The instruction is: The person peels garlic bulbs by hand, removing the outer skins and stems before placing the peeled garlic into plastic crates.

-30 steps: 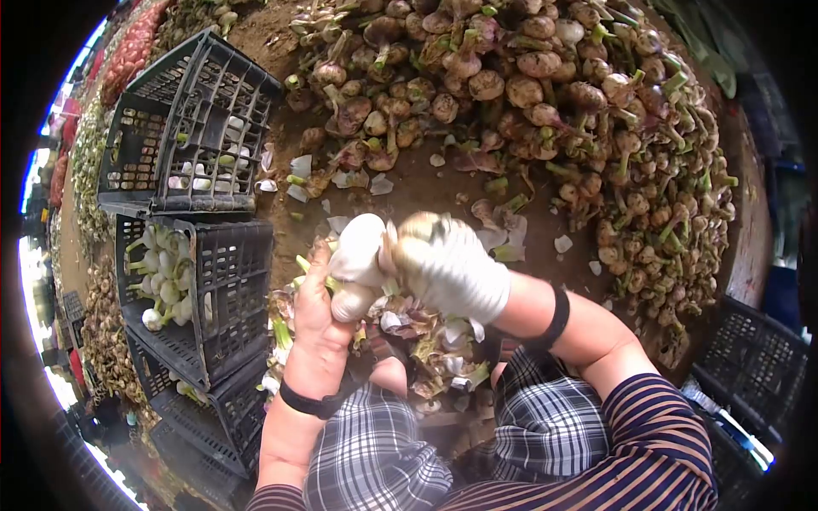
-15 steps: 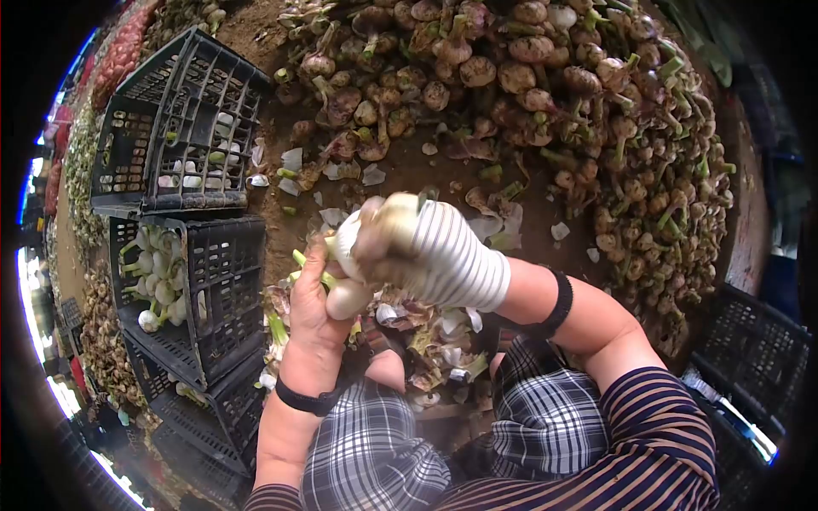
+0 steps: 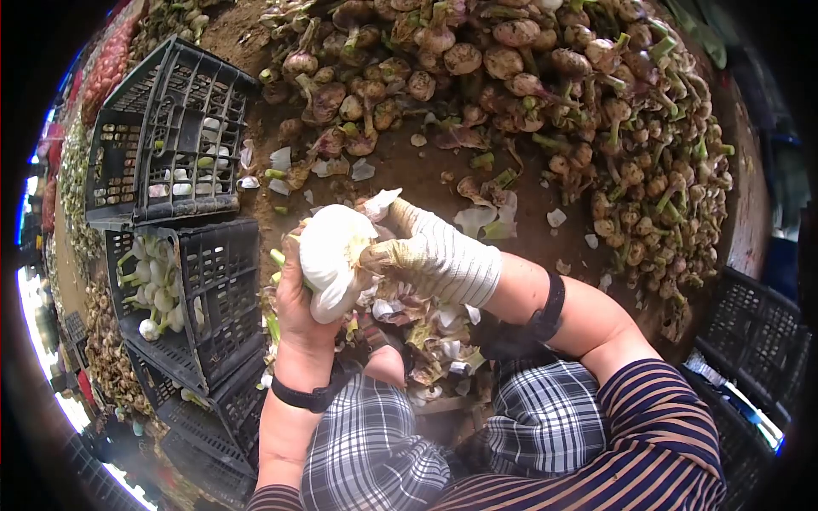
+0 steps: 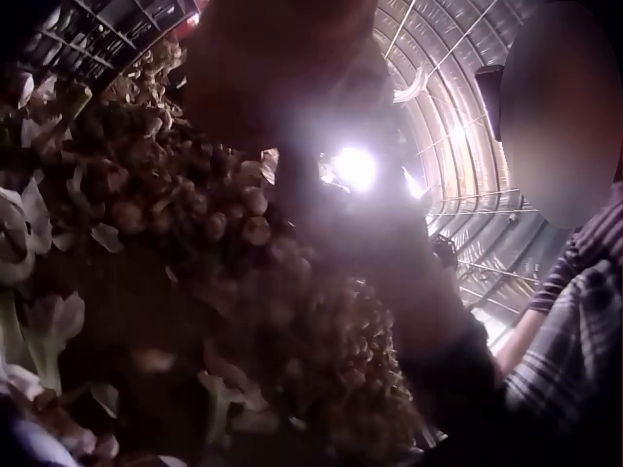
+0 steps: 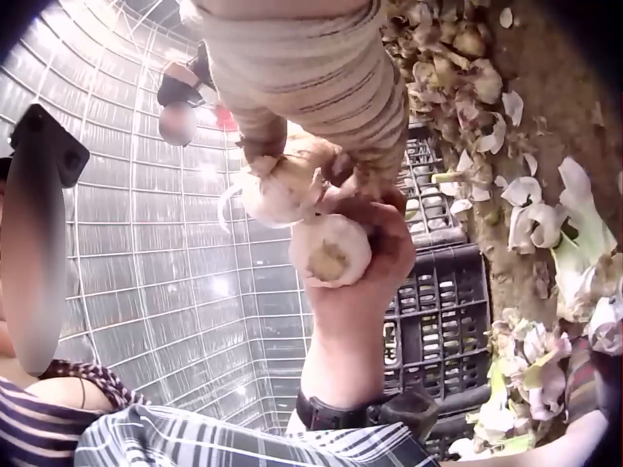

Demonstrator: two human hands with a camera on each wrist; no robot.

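Note:
Bare, the left hand [image 3: 302, 307] grips white garlic bulbs [image 3: 328, 247], its fingers round their left side; green stem ends poke out beside it. On the bulbs' right side, the striped-gloved right hand [image 3: 443, 260] pinches papery garlic skin [image 3: 379, 204], its fingertips against the root side. In the right wrist view, the glove [image 5: 307, 68] reaches down to one bulb [image 5: 277, 192], while a second bulb [image 5: 331, 250] with a brown root patch lies against the left hand [image 5: 375, 258]. The left wrist view is dark and blurred, so the grip cannot be made out there.
A large heap of unpeeled garlic [image 3: 511, 60] spreads across the back and right. Black crates [image 3: 230, 289] stand at the left, some holding cleaned bulbs [image 3: 158, 285]. Loose peelings [image 3: 434, 341] lie between the knees; another black crate [image 3: 750, 341] is at the right.
The gloved hand has drawn back from across the bulbs to their right side, uncovering a smooth white bulb. The left hand keeps its grip. The surroundings have shifted slightly left in view.

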